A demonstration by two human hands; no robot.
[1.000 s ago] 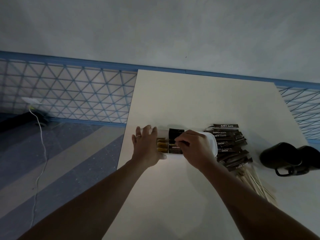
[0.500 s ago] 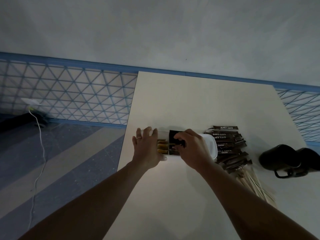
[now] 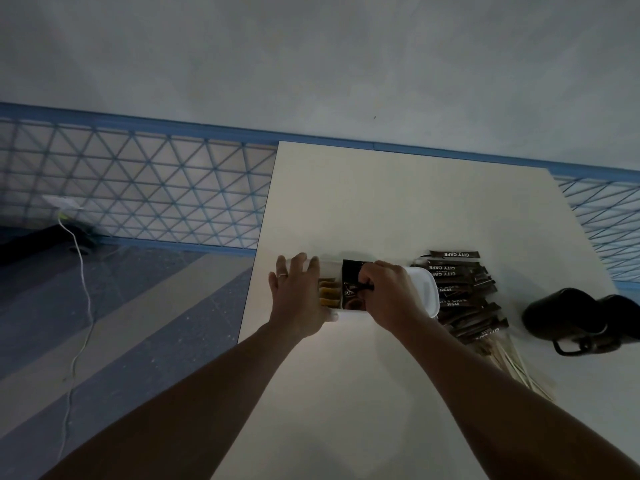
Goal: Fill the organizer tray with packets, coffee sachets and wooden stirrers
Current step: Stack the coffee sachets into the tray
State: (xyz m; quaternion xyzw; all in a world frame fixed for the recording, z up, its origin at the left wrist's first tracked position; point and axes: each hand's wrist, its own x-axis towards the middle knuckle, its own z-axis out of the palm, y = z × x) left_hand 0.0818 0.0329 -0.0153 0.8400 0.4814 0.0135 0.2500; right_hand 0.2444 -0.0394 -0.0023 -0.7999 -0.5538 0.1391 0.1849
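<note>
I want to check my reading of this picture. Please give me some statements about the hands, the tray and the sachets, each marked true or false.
1. The left hand rests on the left end of the organizer tray. True.
2. The right hand is empty. False: it pinches a dark sachet at the tray's middle compartment.
3. The wooden stirrers stand in the tray. False: they lie on the table.
4. A pile of sugar sachets lies right of the tray. True.

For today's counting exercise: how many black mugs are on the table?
2. One black mug sits just right of the sugar sachet pile; the second mug sits directly to its right, near the picture's edge. The light is dim, so another could be hidden.
</note>
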